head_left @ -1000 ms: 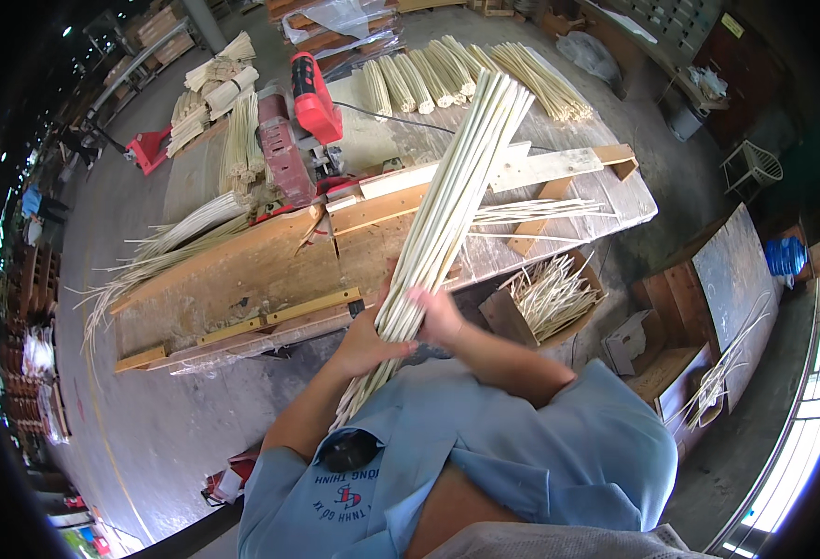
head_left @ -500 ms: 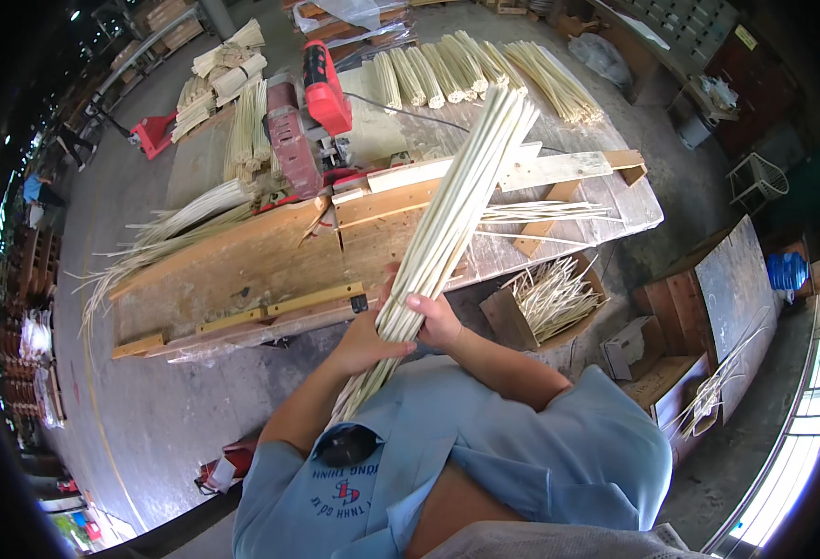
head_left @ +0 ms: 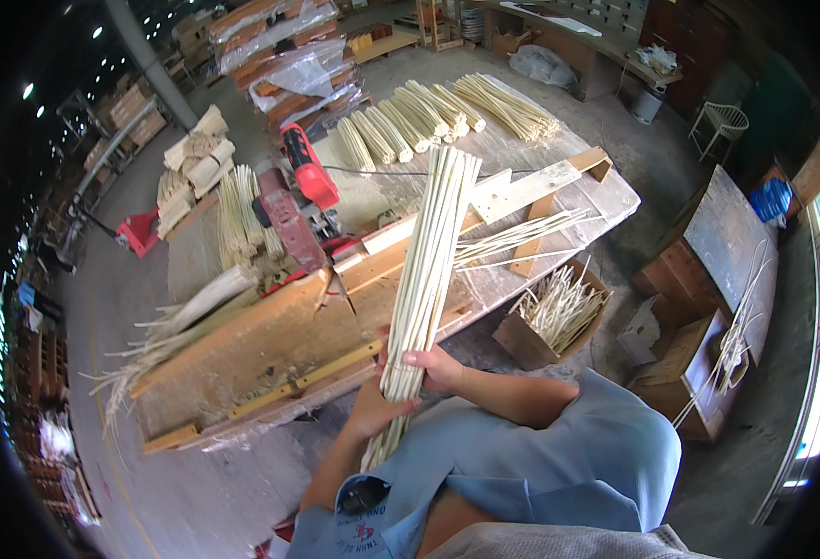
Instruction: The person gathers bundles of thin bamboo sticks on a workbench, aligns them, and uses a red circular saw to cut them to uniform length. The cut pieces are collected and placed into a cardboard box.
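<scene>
A thick bundle of pale cane sticks (head_left: 430, 247) stands almost upright in front of me, its far end leaning slightly right over the worktable (head_left: 568, 149). My left hand (head_left: 377, 408) is wrapped round its lower part. Just above, my right hand (head_left: 435, 367) grips the bundle from the right, thumb lying across the sticks. The lower end reaches down against my blue shirt. Behind the bundle runs a wooden trough-like jig (head_left: 252, 359), partly covered by it. A mitre saw with a red handle (head_left: 309, 168) and maroon guard stands at the jig's far side.
Several cane bundles (head_left: 419, 116) lie along the table's far edge. Long loose canes (head_left: 186, 312) stick out at left, and loose sticks (head_left: 522, 238) lie at right. A box of offcuts (head_left: 559, 312) stands below the table's right edge. A wooden cabinet (head_left: 708, 279) is at right.
The bundle has swung from a rightward slant to nearly upright, its far end now lower in view. Both hands keep their hold. The whole view has turned somewhat.
</scene>
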{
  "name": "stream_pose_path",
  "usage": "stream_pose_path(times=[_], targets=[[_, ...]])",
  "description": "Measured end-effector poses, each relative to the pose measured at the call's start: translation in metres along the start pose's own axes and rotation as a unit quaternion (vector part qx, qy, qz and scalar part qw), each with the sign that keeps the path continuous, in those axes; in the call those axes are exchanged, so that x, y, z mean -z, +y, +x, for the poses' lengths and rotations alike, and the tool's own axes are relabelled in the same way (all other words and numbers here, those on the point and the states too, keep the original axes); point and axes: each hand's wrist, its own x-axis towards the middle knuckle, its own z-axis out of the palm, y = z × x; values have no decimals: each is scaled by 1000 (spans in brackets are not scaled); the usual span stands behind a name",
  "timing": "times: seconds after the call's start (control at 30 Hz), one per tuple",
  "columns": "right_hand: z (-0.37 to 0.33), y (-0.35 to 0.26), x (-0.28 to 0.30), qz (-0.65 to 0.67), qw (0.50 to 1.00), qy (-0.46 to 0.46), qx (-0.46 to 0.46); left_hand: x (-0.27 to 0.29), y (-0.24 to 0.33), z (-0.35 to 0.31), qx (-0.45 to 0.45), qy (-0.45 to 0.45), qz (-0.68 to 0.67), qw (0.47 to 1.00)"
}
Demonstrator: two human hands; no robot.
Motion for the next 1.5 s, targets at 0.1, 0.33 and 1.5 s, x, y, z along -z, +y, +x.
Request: stream_pose_path(times=[0.1, 0.33, 1.5], targets=[[6, 5, -14, -59, 997, -37, -17, 22, -1, -10, -24, 16, 14, 999], [20, -19, -61, -641, 730, -222, -79, 133, 24, -72, -21, 126, 184, 975], [113, -234, -101, -464, 847, -91, 243, 57, 350, 91, -433, 136, 93, 886]])
